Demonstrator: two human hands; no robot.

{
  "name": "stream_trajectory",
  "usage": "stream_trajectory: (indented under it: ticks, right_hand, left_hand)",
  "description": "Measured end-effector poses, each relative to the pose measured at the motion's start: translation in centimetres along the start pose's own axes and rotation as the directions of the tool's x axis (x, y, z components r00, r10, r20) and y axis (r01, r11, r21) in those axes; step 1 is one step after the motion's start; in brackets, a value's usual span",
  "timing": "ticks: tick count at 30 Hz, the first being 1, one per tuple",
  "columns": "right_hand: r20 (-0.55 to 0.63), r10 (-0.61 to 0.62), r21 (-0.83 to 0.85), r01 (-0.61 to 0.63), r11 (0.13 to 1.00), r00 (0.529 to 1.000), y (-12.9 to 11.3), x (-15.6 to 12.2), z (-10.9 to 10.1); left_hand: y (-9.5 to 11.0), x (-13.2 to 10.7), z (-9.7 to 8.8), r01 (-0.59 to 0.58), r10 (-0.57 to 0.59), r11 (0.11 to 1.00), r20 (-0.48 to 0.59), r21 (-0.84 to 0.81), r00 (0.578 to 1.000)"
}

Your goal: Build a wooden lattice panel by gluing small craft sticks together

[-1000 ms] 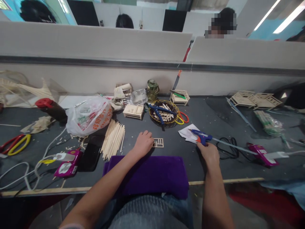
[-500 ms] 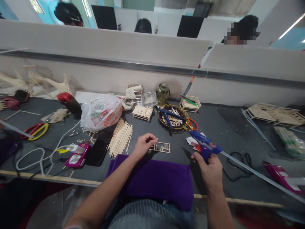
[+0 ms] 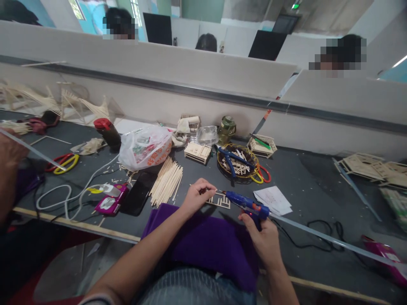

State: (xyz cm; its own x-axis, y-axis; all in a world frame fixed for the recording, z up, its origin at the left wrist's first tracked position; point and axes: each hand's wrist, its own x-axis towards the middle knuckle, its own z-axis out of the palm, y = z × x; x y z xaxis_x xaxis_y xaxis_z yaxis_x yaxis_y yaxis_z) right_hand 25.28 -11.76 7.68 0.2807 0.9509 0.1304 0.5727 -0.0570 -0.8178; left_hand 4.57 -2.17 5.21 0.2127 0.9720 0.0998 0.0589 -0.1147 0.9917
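My right hand [image 3: 265, 237] grips a blue hot glue gun [image 3: 246, 202], a long clear glue stick [image 3: 318, 231] running out of its back. The gun's nozzle points left, close to the fingertips of my left hand [image 3: 199, 197]. Those fingers are pinched on a small wooden stick [image 3: 218, 191], mostly hidden by the hand. Just below the nozzle lies a flat frame of wooden sticks [image 3: 225, 205] on the dark table, partly covered by my left hand. A purple cloth [image 3: 203, 241] lies at the table edge under my forearms.
Left of my hands lie a bundle of wooden sticks [image 3: 167, 182], a black phone [image 3: 138, 192] and a plastic bag [image 3: 144, 148]. Behind stands a basket of stick pieces with pliers [image 3: 238, 163]. White paper [image 3: 273, 200] lies right. A neighbour's hand [image 3: 11, 161] shows at far left.
The glue gun in my right hand has moved left, its nozzle now near my left fingertips. The paper formerly behind it is uncovered. My view has shifted slightly left.
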Motion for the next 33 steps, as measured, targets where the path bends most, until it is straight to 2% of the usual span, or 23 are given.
stream_trajectory:
  ticks: [9,16,33]
  right_hand:
    - [0.045,0.009,-0.035,-0.007,0.999,0.999,0.56,-0.04,0.27]
    - [0.026,-0.020,-0.042,0.021,0.999,0.999,0.48,0.07,0.15]
    - [0.015,-0.027,-0.076,0.028,0.997,1.000,0.57,0.04,0.02]
  left_hand:
    - [0.25,-0.20,0.15,0.007,-0.008,1.000,0.034,0.008,0.999]
    - [0.55,-0.16,0.18,-0.014,0.013,0.999,0.034,0.050,0.999]
    - [0.18,-0.07,0.32,-0.017,0.015,0.999,0.047,0.036,0.999]
